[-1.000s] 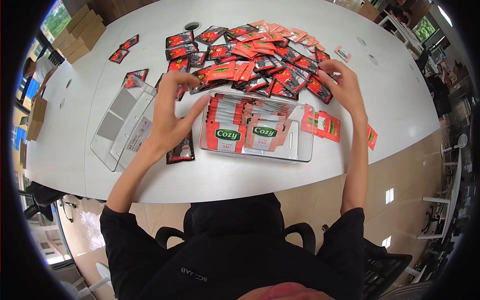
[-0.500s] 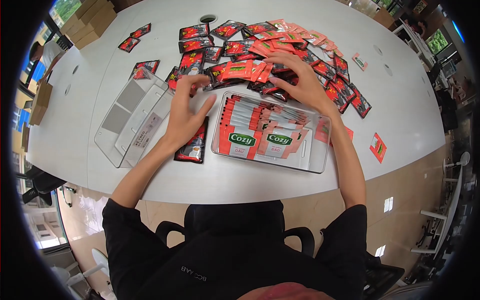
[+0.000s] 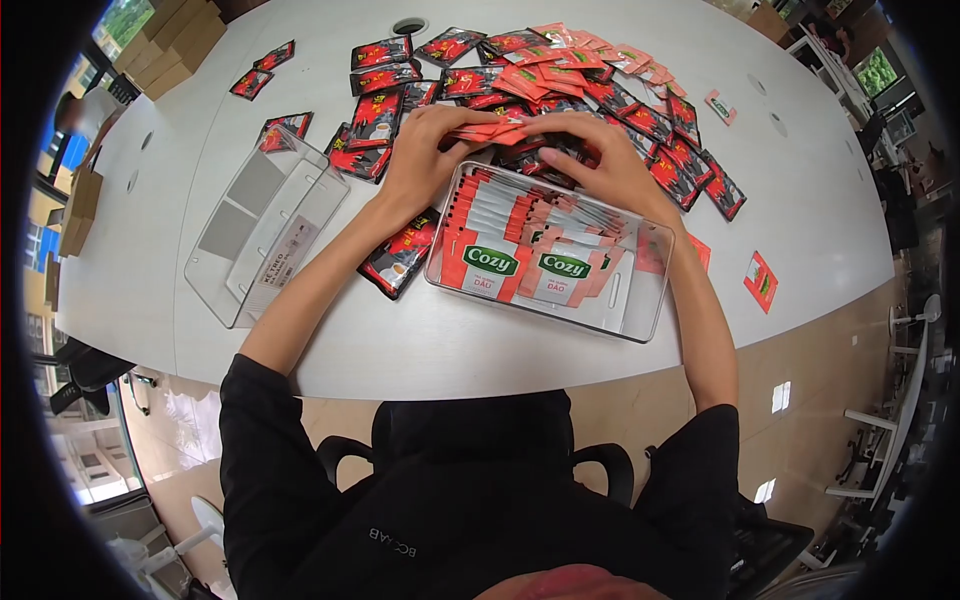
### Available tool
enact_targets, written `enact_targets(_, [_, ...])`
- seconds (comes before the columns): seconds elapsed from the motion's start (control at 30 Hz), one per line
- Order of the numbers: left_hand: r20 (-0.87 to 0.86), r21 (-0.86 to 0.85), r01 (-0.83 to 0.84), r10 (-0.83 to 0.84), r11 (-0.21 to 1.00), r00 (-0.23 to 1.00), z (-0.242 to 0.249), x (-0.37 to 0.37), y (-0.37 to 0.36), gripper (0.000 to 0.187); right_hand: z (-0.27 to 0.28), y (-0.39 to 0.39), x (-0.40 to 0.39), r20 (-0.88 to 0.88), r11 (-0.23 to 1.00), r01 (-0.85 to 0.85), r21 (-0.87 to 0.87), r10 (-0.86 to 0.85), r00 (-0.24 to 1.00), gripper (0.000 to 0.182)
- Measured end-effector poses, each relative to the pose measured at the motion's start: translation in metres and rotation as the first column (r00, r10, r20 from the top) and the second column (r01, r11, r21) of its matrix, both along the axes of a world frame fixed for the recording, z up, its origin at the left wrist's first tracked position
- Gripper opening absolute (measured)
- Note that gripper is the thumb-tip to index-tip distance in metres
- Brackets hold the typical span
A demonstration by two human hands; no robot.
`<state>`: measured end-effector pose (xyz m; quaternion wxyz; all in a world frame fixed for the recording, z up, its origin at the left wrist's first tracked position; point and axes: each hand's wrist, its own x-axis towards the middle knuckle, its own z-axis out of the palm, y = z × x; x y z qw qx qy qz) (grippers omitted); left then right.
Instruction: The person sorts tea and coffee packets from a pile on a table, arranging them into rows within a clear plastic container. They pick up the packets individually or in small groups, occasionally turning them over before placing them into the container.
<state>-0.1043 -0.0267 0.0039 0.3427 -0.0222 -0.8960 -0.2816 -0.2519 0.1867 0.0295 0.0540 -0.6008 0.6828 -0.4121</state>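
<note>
1. We had both hands together just behind the clear rectangular plastic bin (image 3: 640, 300): our left hand (image 3: 425, 150) and right hand (image 3: 600, 160) were curled around a small bundle of flat orange-pink tea sachets (image 3: 490, 130), fingers bent and closed on its two ends.
2. Our forearms ran from the near table edge up past either side of the bin, wrists bent inward so that the fingertips nearly met over the bundle.
3. Inside the bin, upright rows of pink-and-white sachets with a green "Cozy" label (image 3: 520, 262) already filled most of its length; we judged the filling well advanced, with a bare strip left at the bin's right end.
4. Behind the bin, a loose heap of red-and-black coffee sachets mixed with orange ones (image 3: 600, 75) was spread out unsorted, so much remained.
5. One red-and-black coffee sachet (image 3: 400, 258) lay just left of the bin, under our left forearm.
6. Further left of the bin a second clear plastic bin (image 3: 265, 225) lay tilted, holding almost nothing.
7. All of it sat on the white round-edged table (image 3: 450, 355).
</note>
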Motion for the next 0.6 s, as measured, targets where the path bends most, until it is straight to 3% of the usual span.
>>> enact_targets(0.03, [0.001,-0.005,0.0,0.0,1.0,1.0,0.002,0.003,0.004,0.027,0.004,0.002,0.004,0.051,0.998,0.043,-0.049,-0.041,0.998,0.027])
enact_targets(0.1, [0.038,0.225,-0.129,0.124,0.966,0.992,0.013,0.007,0.012,0.018,0.01,0.008,0.001,0.019,0.99,0.096,-0.101,-0.094,0.995,0.027])
enact_targets(0.13, [0.031,0.22,-0.13,0.126,0.967,0.992,0.015,0.007,0.009,0.018,0.013,0.01,-0.002,-0.013,0.978,0.144,-0.151,-0.148,0.989,0.026])
enact_targets(0.17, [0.05,0.264,-0.163,0.155,0.951,0.987,0.018,0.008,0.005,0.018,0.017,0.013,-0.004,-0.16,0.958,0.174,-0.227,-0.213,0.964,0.025])
enact_targets(0.23, [0.064,0.304,-0.194,0.183,0.933,0.981,0.025,0.007,0.0,0.019,0.025,0.018,-0.004,-0.157,0.944,0.212,-0.252,-0.256,0.954,0.024])
enact_targets(0.33, [-0.114,0.687,0.136,-0.079,0.714,0.99,0.061,0.012,0.013,0.028,0.033,0.022,-0.002,-0.135,0.925,0.251,-0.285,-0.298,0.945,0.025])
enact_targets(0.43, [-0.116,0.688,0.198,-0.163,0.698,0.98,0.086,0.024,0.033,0.03,0.04,0.025,0.007,-0.131,0.904,0.237,-0.357,-0.3,0.945,0.034])
enact_targets(0.5, [-0.122,0.673,0.273,-0.262,0.687,0.957,0.092,0.031,0.046,0.032,0.044,0.029,0.015,0.051,0.929,0.114,-0.352,-0.103,0.993,0.045])
enact_targets(0.6, [-0.167,0.644,0.363,-0.339,0.673,0.926,0.088,0.035,0.068,0.036,0.051,0.035,0.025,-0.016,0.954,-0.004,-0.3,-0.001,1.0,0.052])
